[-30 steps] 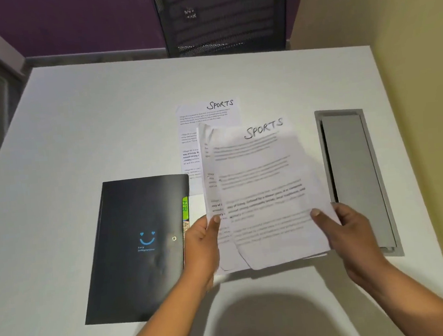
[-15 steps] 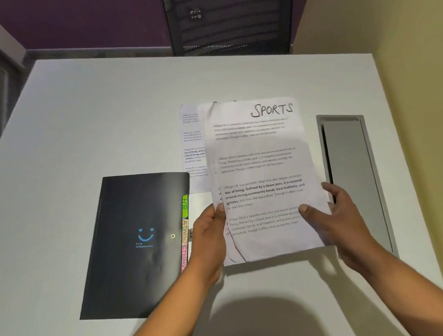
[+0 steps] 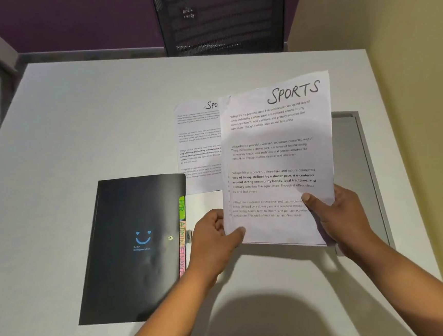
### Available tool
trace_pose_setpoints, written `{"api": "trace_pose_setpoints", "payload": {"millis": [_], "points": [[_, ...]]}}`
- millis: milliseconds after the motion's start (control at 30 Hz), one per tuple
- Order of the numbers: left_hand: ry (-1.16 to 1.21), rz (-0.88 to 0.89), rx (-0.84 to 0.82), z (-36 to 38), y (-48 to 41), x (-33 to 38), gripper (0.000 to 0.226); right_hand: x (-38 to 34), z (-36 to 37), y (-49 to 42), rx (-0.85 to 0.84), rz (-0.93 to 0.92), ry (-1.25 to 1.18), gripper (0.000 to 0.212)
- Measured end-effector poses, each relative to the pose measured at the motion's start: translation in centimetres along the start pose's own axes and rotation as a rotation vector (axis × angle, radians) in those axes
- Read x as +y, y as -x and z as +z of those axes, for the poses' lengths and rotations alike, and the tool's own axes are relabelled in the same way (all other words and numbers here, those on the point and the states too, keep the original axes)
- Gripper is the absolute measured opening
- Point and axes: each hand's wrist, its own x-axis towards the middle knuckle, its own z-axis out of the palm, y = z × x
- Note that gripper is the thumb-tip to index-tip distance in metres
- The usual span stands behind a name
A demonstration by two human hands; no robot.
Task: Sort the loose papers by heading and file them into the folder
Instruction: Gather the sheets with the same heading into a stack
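- Right now, my left grip (image 3: 213,235) pinches the lower left corner of a stack of papers (image 3: 278,157), with the thumb on the front sheet and the fingers curled behind.
- My right grip (image 3: 338,216) holds the stack's lower right edge, thumb pressed on the printed face and fingers wrapped behind it.
- I see the stack lifted off the surface (image 3: 99,130) and tilted up toward me. Its top sheet bears the handwritten heading "SPORTS" above four blocks of printed text. Edges of at least one more sheet show along its left side.
- Another sheet (image 3: 199,143) lies flat on the surface behind the stack and is partly hidden by it; only "SPO" of its heading shows.
- The black folder (image 3: 136,245) lies closed on the surface, just left of my left grip, with a blue smiley print and a small snap on its cover.
- Coloured tabs (image 3: 183,232) stick out along the folder's right edge: a green one reads "HR", the next "ADMIN", and a pink one I cannot read in full.
- A grey metal flap (image 3: 354,172) is set into the surface on the right, partly behind the stack and my right grip.
- A dark mesh chair (image 3: 220,15) stands past the far edge of the surface.
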Motion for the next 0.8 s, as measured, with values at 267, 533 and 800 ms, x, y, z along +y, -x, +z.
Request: {"api": "trace_pose_setpoints", "payload": {"millis": [267,533,800], "points": [[0.208,-0.132,-0.06,0.1,0.2,-0.1,0.028,-0.2,-0.8,0.5,0.035,0.006,-0.034,0.023],[0.153,-0.132,-0.006,1.3,0.1,0.2,0.051,-0.1,-0.1,1.2,-0.007,0.002,-0.06,0.022],[0.221,-0.163,0.141,1.8,-0.3,1.0,0.034,-0.1,-0.1,1.0,0.016,-0.003,-0.117,0.018]]}}
